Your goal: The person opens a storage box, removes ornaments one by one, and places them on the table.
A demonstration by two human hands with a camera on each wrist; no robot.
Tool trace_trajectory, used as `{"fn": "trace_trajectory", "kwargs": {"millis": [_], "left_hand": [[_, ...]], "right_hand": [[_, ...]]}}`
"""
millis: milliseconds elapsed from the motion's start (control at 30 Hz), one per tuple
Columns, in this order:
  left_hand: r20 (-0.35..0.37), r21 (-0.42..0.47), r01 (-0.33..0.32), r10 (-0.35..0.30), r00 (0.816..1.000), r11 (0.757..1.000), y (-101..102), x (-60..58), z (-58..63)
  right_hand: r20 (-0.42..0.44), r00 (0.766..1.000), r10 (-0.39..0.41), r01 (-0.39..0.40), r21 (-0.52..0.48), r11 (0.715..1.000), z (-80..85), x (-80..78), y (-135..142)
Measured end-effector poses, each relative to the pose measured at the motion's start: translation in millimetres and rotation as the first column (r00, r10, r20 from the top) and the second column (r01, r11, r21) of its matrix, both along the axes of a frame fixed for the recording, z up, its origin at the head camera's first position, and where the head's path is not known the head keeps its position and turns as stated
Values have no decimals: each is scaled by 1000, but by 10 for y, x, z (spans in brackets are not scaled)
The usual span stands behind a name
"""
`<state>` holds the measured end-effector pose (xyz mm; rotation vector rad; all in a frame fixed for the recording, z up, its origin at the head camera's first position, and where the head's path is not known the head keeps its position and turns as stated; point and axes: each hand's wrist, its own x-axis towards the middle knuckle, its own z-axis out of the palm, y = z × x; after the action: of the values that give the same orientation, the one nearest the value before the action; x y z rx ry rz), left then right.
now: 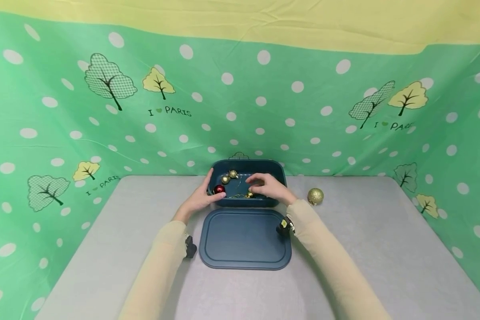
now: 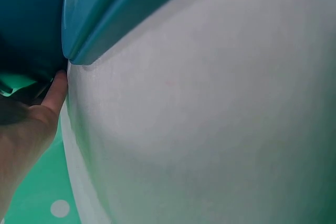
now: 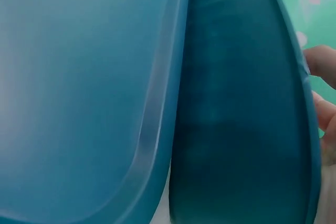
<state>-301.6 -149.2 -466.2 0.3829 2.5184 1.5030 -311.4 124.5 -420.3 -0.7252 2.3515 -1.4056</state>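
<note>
A dark blue rectangular box (image 1: 247,202) stands at the back of the table. My left hand (image 1: 197,199) lies against its front left corner, fingers along the left side and thumb reaching over the front rim beside a shiny red ball ornament (image 1: 219,189). In the left wrist view its straight thumb (image 2: 56,92) touches the wall. My right hand (image 1: 269,187) is over the right half of the box, fingers bent, with a gap between finger and thumb in the right wrist view. Close below it is a small gold ornament (image 1: 250,194). Small gold balls (image 1: 225,179) sit at the left inside.
A flat blue lid (image 1: 245,240) lies on the grey table (image 1: 363,249) just in front of the box. To the right of the box rests a larger glittery gold ball (image 1: 315,196). Behind, a green dotted cloth (image 1: 259,115) hangs down to the table's back edge.
</note>
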Motion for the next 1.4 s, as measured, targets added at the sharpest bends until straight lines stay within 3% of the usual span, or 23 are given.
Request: {"fn": "trace_trajectory", "kwargs": {"millis": [67, 267, 667, 933, 1167, 1400], "left_hand": [[-1, 1, 2, -2, 1000, 1000, 2, 1, 6], [7, 1, -3, 3, 1000, 1000, 6, 4, 17], [16, 3, 8, -8, 1000, 1000, 12, 8, 13], [11, 8, -1, 1, 1000, 1000, 10, -3, 13], [-8, 5, 9, -9, 1000, 1000, 15, 3, 31], [28, 29, 16, -17, 999, 999, 10, -5, 55]], "right_hand": [[5, 1000, 7, -7, 38, 999, -100, -85, -2], [16, 998, 67, -69, 148, 987, -128, -125, -39], [78, 991, 109, -120, 160, 980, -136, -149, -42], [88, 991, 98, -106, 93, 990, -135, -176, -34], [10, 995, 99, -99, 34, 994, -134, -170, -9], [-32, 996, 87, -89, -51, 995, -121, -120, 18]]}}
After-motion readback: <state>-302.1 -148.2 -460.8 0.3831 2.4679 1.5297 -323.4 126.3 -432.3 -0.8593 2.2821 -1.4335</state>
